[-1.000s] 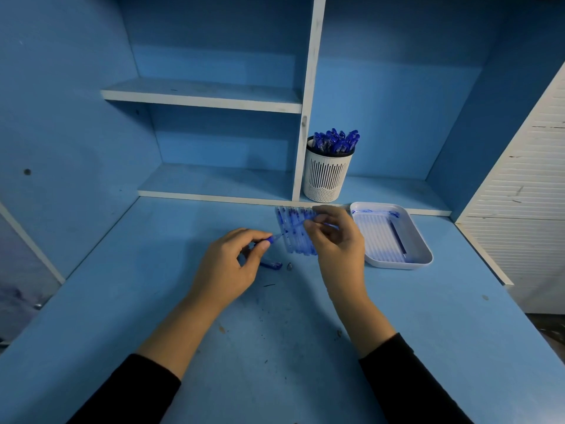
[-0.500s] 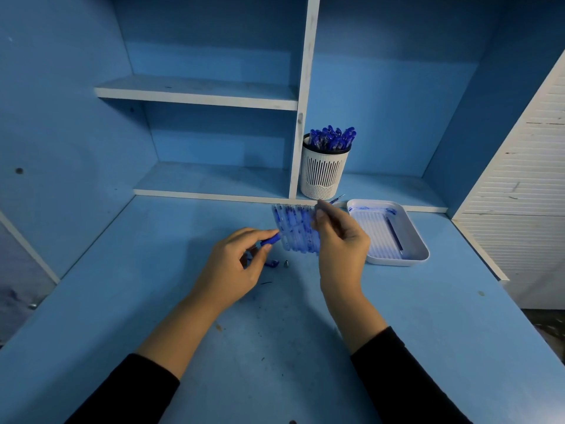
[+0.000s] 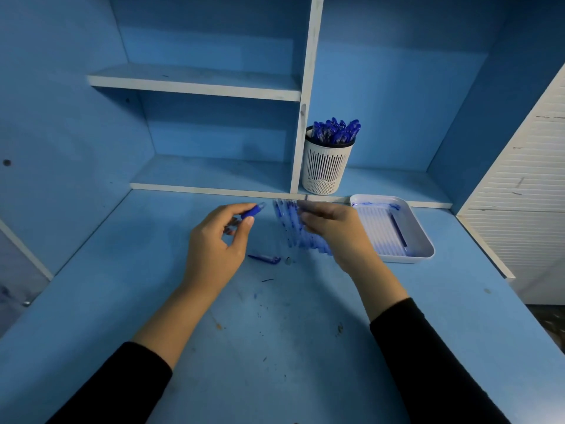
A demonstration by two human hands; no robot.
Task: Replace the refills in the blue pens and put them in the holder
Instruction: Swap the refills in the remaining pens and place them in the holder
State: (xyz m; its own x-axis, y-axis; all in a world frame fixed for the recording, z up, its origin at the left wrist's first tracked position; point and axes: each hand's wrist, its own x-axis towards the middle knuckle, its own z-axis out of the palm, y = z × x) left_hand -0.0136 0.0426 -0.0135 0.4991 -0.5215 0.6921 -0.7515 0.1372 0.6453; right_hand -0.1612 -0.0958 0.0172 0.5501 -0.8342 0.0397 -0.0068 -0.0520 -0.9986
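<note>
The refill swap looked midway. The left hand [image 3: 214, 240] pinched a blue plastic pen barrel [image 3: 252, 212] between thumb and curled fingers, forward-left of the white slotted plastic holder [image 3: 325, 169]. The right hand [image 3: 333, 228] hovered, blurred, over a row of clear blue pens [image 3: 290, 224] lying on the counter [image 3: 275, 347] just in front of the holder — whether its outstretched fingers held a refill, I could not tell. The next move probably called for threading a refill into the barrel — fine alignment.
</note>
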